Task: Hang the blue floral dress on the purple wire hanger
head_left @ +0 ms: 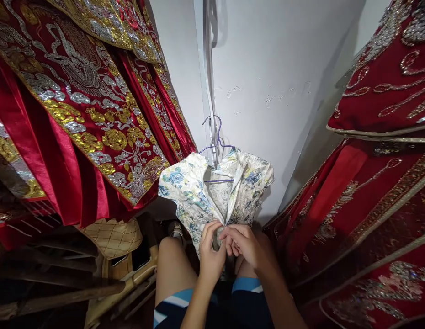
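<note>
A white short-sleeved garment (188,180) with blue and yellow flowers hangs in front of me on a thin purple hanger (218,130). Its front is parted in a deep V that narrows down to my fingers. My left hand (211,251) pinches the left edge of the opening at the foot of the V. Right beside it, my right hand (240,242) has thumb and forefinger closed at the same spot, its other fingers curled. Whether a zip pull or a button sits between the fingertips is too small to tell. My hands and wrists cover the cloth below.
Red gowns with gold and silver embroidery (116,137) hang close on the left, and beaded red gowns (380,183) on the right. Behind the hanger is a pale wall (267,59) with a hanging strap (209,68). A wooden chair (130,283) with a quilted cushion (113,237) stands lower left.
</note>
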Action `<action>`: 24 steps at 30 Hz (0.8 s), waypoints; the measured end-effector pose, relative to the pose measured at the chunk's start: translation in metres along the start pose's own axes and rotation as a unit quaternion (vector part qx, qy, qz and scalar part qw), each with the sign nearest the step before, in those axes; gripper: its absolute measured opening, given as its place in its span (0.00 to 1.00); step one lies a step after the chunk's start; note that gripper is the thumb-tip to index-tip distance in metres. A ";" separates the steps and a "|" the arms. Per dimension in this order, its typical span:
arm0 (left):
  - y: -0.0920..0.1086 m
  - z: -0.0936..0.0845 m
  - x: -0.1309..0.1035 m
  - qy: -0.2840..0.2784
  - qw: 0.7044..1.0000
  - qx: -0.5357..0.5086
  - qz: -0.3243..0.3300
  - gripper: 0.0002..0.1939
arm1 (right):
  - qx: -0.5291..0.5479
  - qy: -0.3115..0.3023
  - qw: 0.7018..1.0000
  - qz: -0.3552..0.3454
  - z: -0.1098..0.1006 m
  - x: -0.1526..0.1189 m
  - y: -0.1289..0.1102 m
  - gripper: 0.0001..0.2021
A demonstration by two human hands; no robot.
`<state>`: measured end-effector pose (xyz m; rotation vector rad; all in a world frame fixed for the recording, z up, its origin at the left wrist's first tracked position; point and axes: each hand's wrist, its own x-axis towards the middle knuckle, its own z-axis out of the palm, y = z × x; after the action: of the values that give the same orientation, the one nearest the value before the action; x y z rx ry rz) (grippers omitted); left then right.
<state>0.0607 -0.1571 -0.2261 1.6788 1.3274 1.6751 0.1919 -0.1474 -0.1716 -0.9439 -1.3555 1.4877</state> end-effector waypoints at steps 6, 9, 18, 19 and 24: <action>0.007 0.011 0.019 -0.037 0.999 -0.005 0.013 0.09 | 0.022 -0.027 0.998 0.047 -0.018 0.027 -0.028 0.16; 0.007 0.011 0.014 -0.071 0.996 0.031 0.043 0.10 | 0.110 0.043 0.993 0.001 -0.031 0.062 -0.058 0.14; -0.013 0.005 0.000 -0.039 0.998 0.038 0.006 0.10 | 0.143 0.040 0.982 -0.120 -0.010 0.100 -0.133 0.11; -0.009 0.001 0.006 -0.047 0.998 0.035 0.005 0.09 | 0.116 0.038 0.983 -0.138 -0.005 0.095 -0.130 0.13; 0.040 -0.020 0.075 0.007 0.995 0.030 0.098 0.13 | 0.038 0.047 0.983 -0.174 0.000 0.073 -0.114 0.16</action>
<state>0.0413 -0.1194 -0.1496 1.8869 1.2660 1.7743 0.1818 -0.0776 -0.0567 -0.6778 -1.3079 1.2054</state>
